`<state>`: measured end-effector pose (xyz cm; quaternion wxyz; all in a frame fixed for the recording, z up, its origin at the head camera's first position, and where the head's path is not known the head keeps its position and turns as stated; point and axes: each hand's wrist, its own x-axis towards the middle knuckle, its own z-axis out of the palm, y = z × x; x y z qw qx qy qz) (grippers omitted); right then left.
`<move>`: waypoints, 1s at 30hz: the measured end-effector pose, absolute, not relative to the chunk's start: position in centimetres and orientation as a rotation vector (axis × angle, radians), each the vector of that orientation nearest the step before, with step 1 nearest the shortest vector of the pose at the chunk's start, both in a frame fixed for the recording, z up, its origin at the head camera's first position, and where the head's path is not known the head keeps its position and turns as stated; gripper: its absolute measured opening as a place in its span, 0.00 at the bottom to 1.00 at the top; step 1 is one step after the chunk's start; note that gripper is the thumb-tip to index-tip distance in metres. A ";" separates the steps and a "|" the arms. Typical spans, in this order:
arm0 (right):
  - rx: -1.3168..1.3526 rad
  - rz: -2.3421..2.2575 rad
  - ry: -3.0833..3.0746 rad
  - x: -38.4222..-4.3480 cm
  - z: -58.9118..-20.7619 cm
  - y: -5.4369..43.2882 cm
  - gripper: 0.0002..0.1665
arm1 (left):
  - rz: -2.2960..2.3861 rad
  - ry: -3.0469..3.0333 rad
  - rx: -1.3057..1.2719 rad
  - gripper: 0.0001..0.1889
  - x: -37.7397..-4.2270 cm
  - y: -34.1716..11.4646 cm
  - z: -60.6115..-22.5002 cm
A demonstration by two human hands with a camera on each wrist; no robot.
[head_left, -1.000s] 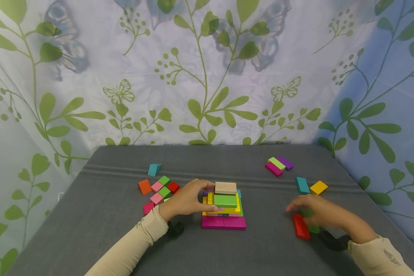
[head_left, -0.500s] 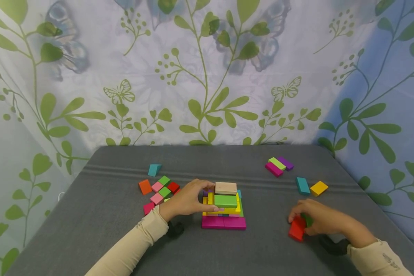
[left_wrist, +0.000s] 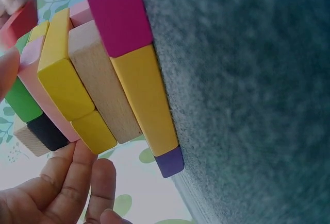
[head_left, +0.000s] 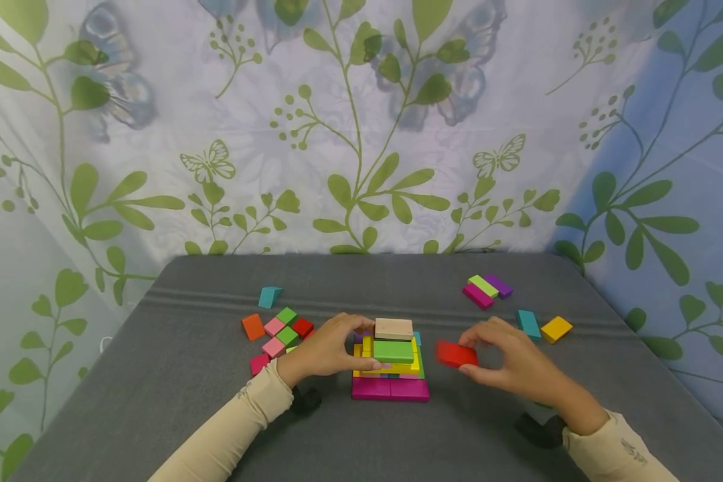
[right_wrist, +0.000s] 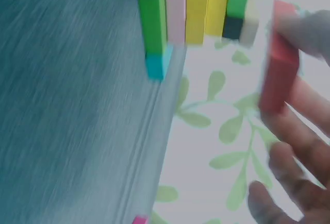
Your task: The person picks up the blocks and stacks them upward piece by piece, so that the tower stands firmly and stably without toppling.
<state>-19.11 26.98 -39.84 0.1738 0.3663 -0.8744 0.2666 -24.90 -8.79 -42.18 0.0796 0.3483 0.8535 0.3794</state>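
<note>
A stepped tower of coloured wooden blocks (head_left: pixel 391 388) stands mid-table, with a green block (head_left: pixel 394 352) and a plain wood block (head_left: pixel 394 329) on top. My left hand (head_left: pixel 331 348) holds the tower's left side, thumb at the front and fingers round the back. In the left wrist view, its fingertips (left_wrist: pixel 82 154) meet the black and yellow blocks. To the right of the tower, my right hand (head_left: pixel 506 358) pinches a red block (head_left: pixel 456 355) between thumb and fingers, above the table. The right wrist view shows this red block (right_wrist: pixel 280 69) blurred, with the other fingers spread.
Left of the tower lie several small red, pink and green blocks (head_left: pixel 286 335), an orange block (head_left: pixel 253 327) and a teal block (head_left: pixel 269 296). Behind right are magenta (head_left: pixel 478 296), lime (head_left: pixel 483 286) and purple blocks (head_left: pixel 499 286). Teal (head_left: pixel 528 325) and yellow blocks (head_left: pixel 557 329) lie right.
My right hand has picked up the red block from the right of the table and carried it left towards the tower. My left hand has stayed at the tower.
</note>
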 end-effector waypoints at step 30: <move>1.076 0.536 -2.244 -21.0 -41.1 18.5 0.28 | 1.124 2.534 1.082 0.39 -25.1 -8.9 -42.1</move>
